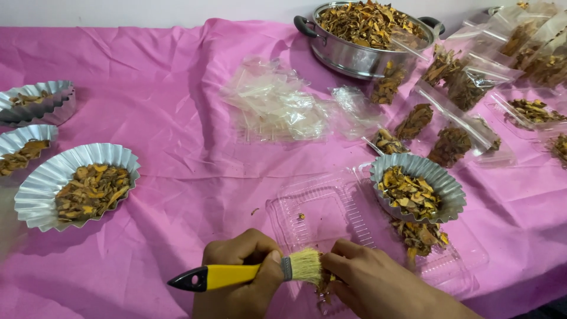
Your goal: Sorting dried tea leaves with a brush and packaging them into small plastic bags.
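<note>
My left hand (242,277) grips a brush with a yellow and black handle (221,276), its pale bristles (306,265) pointing right. My right hand (372,280) pinches a small brown dried piece (324,282) right against the bristles. Both hands hover over the near edge of an open clear plastic clamshell box (331,212). A fluted metal dish (418,187) of orange-brown dried slices sits on the clamshell's right half, with more loose slices (420,234) just below it.
A pink cloth (177,147) covers the table. Three fluted dishes of slices (77,184) stand at the left. A steel pot (363,35) full of slices is at the back, empty clear bags (277,106) are mid-table, and filled bags (466,88) lie at the right.
</note>
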